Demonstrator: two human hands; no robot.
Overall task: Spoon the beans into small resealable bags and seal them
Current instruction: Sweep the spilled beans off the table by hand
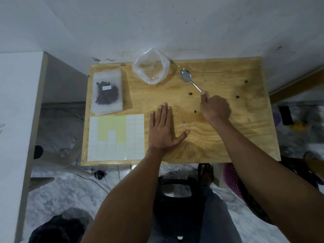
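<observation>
Fingers (pixel 164 113) of the left hand (pixel 162 130) are lying straight and flat near the tabletop's (pixel 228 137) front edge, beside a label sheet (pixel 115 137). Right hand (pixel 214 109) is pinching the spoon's (pixel 190 79) handle mid-table. Beans (pixel 107 92) are sitting bagged by the far-left corner, near an open bag (pixel 151 66) at the back edge.

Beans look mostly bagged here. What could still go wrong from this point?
Loose beans lie scattered on the table; the right hand, gripping the spoon, might knock them off. The big clear bag looks empty and light, so it could tip if scooped.
</observation>
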